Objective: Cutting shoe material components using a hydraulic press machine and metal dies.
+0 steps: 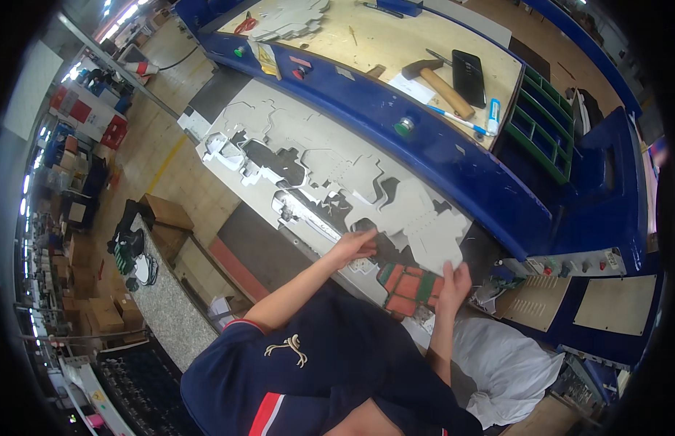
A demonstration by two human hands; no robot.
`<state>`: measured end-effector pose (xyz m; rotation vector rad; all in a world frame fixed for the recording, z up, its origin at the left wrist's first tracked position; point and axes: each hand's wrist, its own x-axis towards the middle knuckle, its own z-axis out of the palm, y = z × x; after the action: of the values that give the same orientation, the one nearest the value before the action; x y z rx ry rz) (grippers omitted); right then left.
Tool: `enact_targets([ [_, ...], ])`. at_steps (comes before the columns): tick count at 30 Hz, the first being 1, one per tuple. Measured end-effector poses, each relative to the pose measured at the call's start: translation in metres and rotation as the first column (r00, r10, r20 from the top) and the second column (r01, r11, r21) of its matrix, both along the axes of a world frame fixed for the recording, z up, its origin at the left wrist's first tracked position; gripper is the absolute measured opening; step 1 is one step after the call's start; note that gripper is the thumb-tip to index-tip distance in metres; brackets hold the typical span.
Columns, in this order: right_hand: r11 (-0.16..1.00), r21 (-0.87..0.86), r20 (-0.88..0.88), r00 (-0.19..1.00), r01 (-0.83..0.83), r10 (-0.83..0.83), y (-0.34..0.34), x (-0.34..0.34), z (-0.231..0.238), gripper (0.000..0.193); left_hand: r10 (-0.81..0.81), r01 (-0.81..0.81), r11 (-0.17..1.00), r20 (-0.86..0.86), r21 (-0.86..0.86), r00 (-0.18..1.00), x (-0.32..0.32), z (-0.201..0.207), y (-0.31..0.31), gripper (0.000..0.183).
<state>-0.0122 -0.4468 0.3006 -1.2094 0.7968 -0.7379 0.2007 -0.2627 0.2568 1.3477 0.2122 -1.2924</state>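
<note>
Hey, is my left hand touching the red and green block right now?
Apart. The head view shows a gap between the left hand and the nearest corner of the block.

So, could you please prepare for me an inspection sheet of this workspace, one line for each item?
Surface: dark bed beside a blue machine beam, mostly covered.
Job's things: pale cut sheets with gaps; red-and-green block at the near edge.
Clutter: hammer, phone and red-handled scissors on the yellowish shelf.
Left hand: at the sheets, grip unclear.
Right hand: at the sheets' corner, beside the block.
Cables: dark line on the floor, possibly a cable.
Surroundings: cardboard box left, white bag right.
</note>
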Motion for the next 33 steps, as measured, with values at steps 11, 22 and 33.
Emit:
enact_targets([
  [11,0.541,-0.821,-0.198,0.980,-0.184,0.031,0.063,0.154,0.101,0.010,-0.257,0.653,0.750,0.956,0.106,0.141,0.162,0.050,-0.001,0.046],
  [22,0.927,0.285,-0.491,0.868,0.244,-0.077,0.120,0.137,-0.071,0.030,-0.228,0.756,0.654,0.955,0.006,0.190,0.184,0.013,-0.068,0.028],
  [33,0.812,0.223,-0.248,0.838,0.539,-0.487,0.139,0.210,-0.111,0.025,0.100,0.798,0.597,0.995,-0.082,0.028,0.169,0.032,-0.067,0.015],
])
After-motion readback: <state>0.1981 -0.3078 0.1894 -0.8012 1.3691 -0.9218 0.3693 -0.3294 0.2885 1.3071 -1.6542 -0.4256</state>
